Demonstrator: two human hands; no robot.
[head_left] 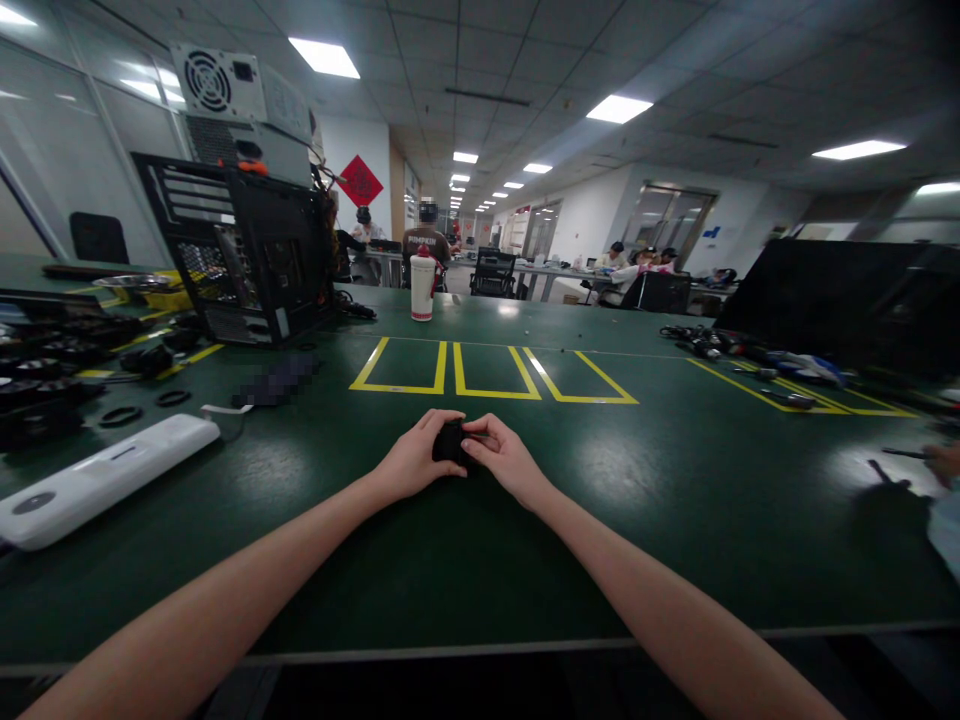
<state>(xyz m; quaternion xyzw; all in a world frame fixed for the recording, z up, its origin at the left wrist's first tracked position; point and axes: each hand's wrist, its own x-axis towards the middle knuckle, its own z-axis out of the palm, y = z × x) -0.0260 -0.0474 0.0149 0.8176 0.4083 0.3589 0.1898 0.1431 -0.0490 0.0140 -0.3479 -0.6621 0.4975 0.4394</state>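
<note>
**Two Bare Hands Closed on a Small Black Part**

From where I stood, the left hand (420, 458) gripped a small black part (450, 443) between thumb and fingers, spread to its height. The right hand (504, 455) pinched narrowly at the part's right side; I could not tell whether those fingertips also held something thin. The part was over the green table (450, 570), just on the wearer's side of three yellow outlines (497, 395).

Beyond the outlines stood a white cup (422, 290) with a red top. To its left was an open black computer case (281, 250), a power supply (217, 85) above it. A long white device (112, 482) lay at the left, near two black rings (121, 416). Dark cables (697, 342) lay on the right, and another person's hand (943, 464) showed at the right edge.
</note>
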